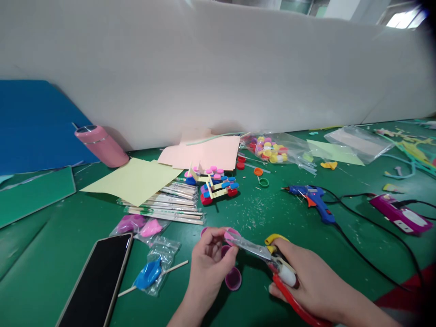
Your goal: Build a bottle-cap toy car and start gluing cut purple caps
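Pink cap [233,235], head view: I've got it pinched between thumb and fingers of the left hand [211,260], above the green table [85,222]. Right hand [306,272]: fingers wrapped around the handles of the scissors [267,255], blades overlapping the cap; can't tell if they bite. Dark purple cap [233,279] just beside left thumb. Craft-stick model [218,184] beyond, blue glue gun [316,200] off right.

"From where you're standing, what's that left hand [211,258] wearing?"
"It's bare, and so is the left forearm [188,309], nearest side."
"Right hand [308,278]?"
"Bare too, like the right forearm [359,311]."
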The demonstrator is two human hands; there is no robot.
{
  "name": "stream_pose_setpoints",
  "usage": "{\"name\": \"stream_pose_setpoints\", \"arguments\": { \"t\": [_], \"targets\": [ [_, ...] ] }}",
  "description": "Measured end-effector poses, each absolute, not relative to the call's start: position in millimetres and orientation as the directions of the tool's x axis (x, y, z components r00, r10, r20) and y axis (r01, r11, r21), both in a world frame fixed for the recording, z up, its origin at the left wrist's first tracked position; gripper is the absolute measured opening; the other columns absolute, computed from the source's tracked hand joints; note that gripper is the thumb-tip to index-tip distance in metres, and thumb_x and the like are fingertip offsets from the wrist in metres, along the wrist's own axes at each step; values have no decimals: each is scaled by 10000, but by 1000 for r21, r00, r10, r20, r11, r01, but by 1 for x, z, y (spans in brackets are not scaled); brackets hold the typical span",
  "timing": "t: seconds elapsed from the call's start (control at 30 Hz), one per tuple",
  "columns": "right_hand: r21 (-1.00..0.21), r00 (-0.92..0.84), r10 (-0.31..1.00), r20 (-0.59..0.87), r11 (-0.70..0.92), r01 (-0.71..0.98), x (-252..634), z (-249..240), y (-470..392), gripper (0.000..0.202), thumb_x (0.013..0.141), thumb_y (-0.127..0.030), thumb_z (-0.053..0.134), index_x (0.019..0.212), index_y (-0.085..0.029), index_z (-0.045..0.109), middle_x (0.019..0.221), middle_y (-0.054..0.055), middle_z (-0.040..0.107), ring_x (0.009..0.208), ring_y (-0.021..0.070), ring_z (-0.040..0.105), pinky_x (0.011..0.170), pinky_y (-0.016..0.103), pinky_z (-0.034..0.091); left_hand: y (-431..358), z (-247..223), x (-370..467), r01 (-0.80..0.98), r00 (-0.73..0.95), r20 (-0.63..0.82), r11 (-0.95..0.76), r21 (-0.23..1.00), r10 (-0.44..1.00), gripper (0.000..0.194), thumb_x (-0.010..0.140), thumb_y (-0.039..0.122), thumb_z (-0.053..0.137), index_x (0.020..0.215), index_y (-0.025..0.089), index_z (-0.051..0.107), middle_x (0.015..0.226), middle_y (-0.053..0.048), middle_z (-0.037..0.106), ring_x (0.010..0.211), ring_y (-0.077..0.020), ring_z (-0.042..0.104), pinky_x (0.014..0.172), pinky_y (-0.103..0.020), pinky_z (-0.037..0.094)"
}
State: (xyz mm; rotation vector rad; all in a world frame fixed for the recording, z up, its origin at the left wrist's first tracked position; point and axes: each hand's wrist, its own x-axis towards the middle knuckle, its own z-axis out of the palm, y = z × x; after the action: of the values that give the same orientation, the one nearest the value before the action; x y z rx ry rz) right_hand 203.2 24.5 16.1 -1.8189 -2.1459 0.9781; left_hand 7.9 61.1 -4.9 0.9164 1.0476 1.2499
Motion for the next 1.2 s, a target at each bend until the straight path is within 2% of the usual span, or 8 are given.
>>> {"name": "stream_pose_setpoints", "arguments": {
  "t": [0.13,0.33,0.47,0.67,0.8,0.97,1.07,1.2],
  "targets": [
    [-528,-193,953,-232,43,848,205,17,26,335,642,-420,637,816,-225,427,737,-17,557,587,147,472,505,240,291,60,-5,10,-251,-23,-82,74,965,996,209,600,114,677,790,169,612,759,-13,640,720,-119,607,666,-194,475],
    [-472,-198,964,-180,92,877,207,16,25,347,650,-429,625,845,-211,437,779,16,549,622,169,481,534,260,304,58,-6,14,-216,-89,-27,8,976,996,209,594,124,682,788,172,619,768,-27,639,722,-144,607,654,-215,474],
    [-463,-204,959,-198,92,882,205,18,28,327,650,-457,626,761,-216,434,737,3,547,591,158,472,509,250,284,59,-7,10,-153,-13,-19,17,988,1000,223,596,114,679,803,168,618,804,-42,631,741,-161,601,672,-243,476],
    [-469,-197,950,-243,62,881,206,17,28,340,652,-496,621,735,-223,436,683,-18,564,550,151,468,481,242,248,59,-10,8,-162,-26,-5,1,987,1000,223,606,102,670,813,170,624,808,-35,622,748,-151,590,692,-240,469],
    [-510,-214,934,-285,42,859,206,17,26,311,655,-459,631,746,-227,445,667,-30,571,543,146,479,471,237,239,59,-9,9,-206,-6,-18,16,978,1000,221,605,98,682,805,171,622,813,-29,621,762,-139,583,699,-223,462],
    [-516,-181,943,-278,12,856,205,16,26,301,643,-430,641,746,-223,448,663,-25,570,536,142,476,468,235,243,60,-8,7,-354,105,-151,178,918,983,184,667,155,669,835,173,597,773,-20,627,697,-108,567,609,-185,436],
    [-513,-172,954,-246,22,858,205,16,25,314,641,-443,638,746,-222,441,680,-19,575,552,149,485,483,239,257,60,-11,6,-427,182,-167,231,874,969,160,708,177,642,859,171,590,788,-28,630,689,-99,551,606,-185,420],
    [-523,-201,943,-266,34,852,204,15,24,295,642,-417,639,747,-228,439,668,-31,578,543,146,489,475,237,247,60,-14,5,-459,178,-185,248,853,966,160,703,160,648,855,167,599,791,-33,635,698,-98,547,624,-192,416]
  ]
}}
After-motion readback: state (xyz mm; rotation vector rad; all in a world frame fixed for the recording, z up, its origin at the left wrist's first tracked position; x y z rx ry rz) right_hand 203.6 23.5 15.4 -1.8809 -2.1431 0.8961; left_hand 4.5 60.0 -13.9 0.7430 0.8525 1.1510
